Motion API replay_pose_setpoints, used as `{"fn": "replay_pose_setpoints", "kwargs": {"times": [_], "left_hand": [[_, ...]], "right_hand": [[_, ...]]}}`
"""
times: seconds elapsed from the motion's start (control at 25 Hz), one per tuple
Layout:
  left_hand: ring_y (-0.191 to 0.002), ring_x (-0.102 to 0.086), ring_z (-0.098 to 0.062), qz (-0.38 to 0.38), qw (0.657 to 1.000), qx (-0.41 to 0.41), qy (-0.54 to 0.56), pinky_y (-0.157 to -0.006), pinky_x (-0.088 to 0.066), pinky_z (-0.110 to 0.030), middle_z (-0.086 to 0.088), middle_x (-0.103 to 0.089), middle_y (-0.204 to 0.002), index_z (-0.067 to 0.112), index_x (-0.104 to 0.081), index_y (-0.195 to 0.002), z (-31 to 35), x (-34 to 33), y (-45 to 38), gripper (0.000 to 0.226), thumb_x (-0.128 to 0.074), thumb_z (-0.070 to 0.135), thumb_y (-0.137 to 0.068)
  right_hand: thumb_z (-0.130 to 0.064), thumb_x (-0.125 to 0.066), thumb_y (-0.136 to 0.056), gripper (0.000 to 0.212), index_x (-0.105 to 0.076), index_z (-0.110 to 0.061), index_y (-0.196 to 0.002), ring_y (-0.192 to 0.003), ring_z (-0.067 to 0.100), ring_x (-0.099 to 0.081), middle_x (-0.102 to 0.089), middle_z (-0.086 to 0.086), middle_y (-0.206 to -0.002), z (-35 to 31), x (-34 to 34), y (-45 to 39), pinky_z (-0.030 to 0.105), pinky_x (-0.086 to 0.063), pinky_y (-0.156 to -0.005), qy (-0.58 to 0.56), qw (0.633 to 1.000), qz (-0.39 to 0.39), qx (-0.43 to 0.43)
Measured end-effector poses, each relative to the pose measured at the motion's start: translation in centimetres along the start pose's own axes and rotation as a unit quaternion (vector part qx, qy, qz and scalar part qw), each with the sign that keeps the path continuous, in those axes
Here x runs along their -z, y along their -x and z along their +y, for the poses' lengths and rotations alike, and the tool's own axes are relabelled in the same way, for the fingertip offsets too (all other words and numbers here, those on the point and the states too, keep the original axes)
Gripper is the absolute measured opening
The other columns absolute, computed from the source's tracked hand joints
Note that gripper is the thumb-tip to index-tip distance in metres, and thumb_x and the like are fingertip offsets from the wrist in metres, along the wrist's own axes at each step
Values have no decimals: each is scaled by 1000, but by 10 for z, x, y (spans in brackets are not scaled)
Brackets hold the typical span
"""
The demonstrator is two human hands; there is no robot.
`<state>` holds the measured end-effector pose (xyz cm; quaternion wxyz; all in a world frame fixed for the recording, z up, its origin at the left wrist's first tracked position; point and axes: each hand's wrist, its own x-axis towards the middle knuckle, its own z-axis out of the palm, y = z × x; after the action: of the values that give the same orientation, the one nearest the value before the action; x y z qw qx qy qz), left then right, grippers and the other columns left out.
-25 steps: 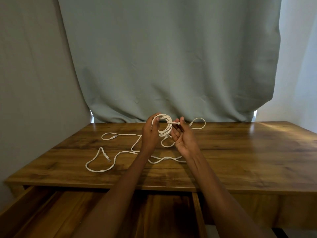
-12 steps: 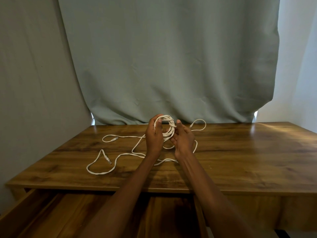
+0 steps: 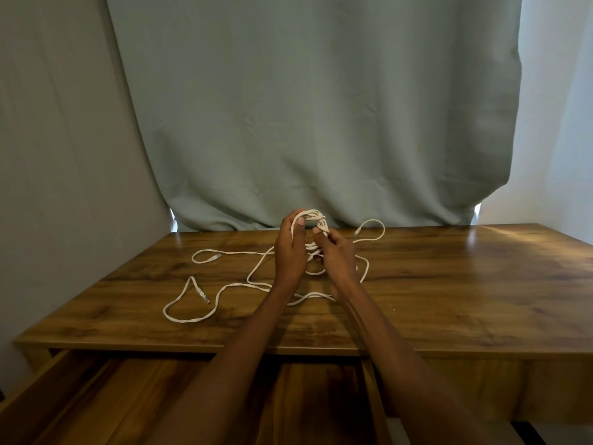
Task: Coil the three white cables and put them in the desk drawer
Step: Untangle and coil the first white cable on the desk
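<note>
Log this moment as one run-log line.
step: coiling | left hand: holds coil | right hand: wraps cable end | loose cables: on desk | drawer: open

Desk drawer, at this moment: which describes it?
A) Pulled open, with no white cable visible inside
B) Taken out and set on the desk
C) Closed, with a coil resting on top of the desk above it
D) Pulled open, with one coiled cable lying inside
A: the desk drawer stands pulled open below the desk edge, showing only bare wood, while the coil is held in the left hand and right hand.
</note>
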<state>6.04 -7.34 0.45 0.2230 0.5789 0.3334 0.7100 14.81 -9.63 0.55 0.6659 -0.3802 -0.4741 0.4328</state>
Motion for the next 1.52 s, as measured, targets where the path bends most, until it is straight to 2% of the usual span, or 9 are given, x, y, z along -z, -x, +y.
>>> {"fn": "replay_pose_setpoints", "kwargs": {"times": [0.16,0.36,0.48,0.64,0.8,0.92,1.08,1.28,1.52], "left_hand": [[-120,-58,-7,-31,1000,0,-4,-101,-46,-19,1,-63,-128,18,-57,-132,2,1,1,30,-43,26,-106],[-123,-55,-8,-55,996,-23,-62,-102,-43,-18,2,-59,-131,18,-56,-135,-6,0,10,33,-43,27,-106],[-108,-58,-6,-55,989,-44,-129,-92,-44,-12,1,-57,-117,17,-60,-130,-6,4,3,29,-46,23,-105],[-90,-67,1,-140,988,52,-38,-74,-54,-23,4,-71,-105,19,-66,-122,0,11,-9,24,-51,19,-103],[-107,-69,-17,-164,984,63,5,-86,-58,-35,-4,-72,-117,13,-64,-129,-5,5,-8,30,-53,22,-102],[-99,-70,-17,-157,983,88,-30,-76,-59,-34,-3,-72,-113,17,-64,-126,-16,1,4,27,-55,23,-102],[-85,-69,-2,-190,974,117,-44,-71,-54,-17,2,-72,-103,13,-65,-124,-15,-4,7,26,-58,17,-99],[-73,-67,-13,-198,968,142,-63,-69,-56,-31,-6,-74,-93,9,-70,-113,-14,-40,10,22,-56,19,-100],[-58,-60,-17,-262,929,250,-80,-53,-55,-28,-8,-65,-70,8,-70,-85,-18,-90,28,19,-60,18,-97]], "right_hand": [[-32,-66,-95,17,-75,-24,-106,-86,23,-67,-73,18,-103,6,5,0,39,-57,-77,-32,999,-6,-15],[-20,-70,-92,9,-77,-25,-92,-79,19,-67,-76,3,-86,8,10,-7,40,-56,-73,-41,997,54,25],[-23,-68,-93,15,-76,-16,-103,-92,25,-73,-78,7,-95,6,22,-13,42,-58,-83,-6,1000,-2,17],[-17,-64,-94,27,-70,0,-115,-103,29,-71,-74,16,-108,-4,47,-20,36,-60,-85,-108,982,-127,-91],[-9,-61,-93,22,-70,4,-109,-96,28,-72,-74,18,-103,3,53,-23,41,-61,-80,-212,961,-144,-104],[-12,-64,-93,22,-72,-2,-111,-90,24,-72,-75,15,-100,11,54,-22,35,-61,-73,-102,989,-88,-53],[-18,-68,-92,20,-73,-14,-110,-92,23,-73,-77,7,-99,16,78,-35,40,-59,-84,105,993,-36,44],[-23,-69,-89,29,-69,-21,-118,-99,11,-70,-74,-3,-108,10,117,-38,32,-56,-87,249,961,-5,122],[-16,-61,-98,24,-70,-23,-118,-80,2,-68,-76,-7,-92,-8,200,-19,19,-52,-70,331,937,-108,22]]}}
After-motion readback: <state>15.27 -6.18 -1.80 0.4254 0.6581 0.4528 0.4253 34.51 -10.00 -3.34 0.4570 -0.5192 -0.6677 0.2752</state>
